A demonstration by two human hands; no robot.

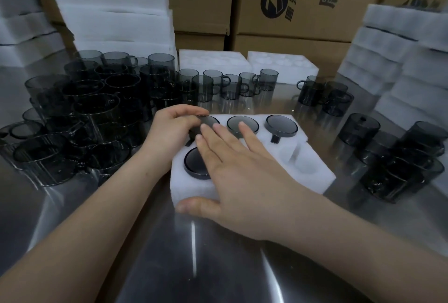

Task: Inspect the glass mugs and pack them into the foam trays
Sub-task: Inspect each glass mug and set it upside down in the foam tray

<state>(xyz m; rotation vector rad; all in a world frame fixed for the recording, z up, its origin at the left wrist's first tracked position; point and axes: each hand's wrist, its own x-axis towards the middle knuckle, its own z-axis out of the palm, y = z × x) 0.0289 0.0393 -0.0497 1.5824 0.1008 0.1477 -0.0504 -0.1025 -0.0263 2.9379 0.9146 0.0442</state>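
Observation:
A white foam tray lies on the steel table in front of me. Smoky grey glass mugs sit bottom-up in its cut-outs: one at the back middle, one at the back right, one at the front left. My left hand grips a fourth mug at the back left cut-out, fingers curled over its rim. My right hand lies flat across the tray with straight fingers, its thumb against the tray's front edge. The front right cut-out holds nothing.
Many loose grey mugs crowd the table at the left, along the back and at the right. Foam trays lie behind, more are stacked left and right. Cardboard boxes stand at the back.

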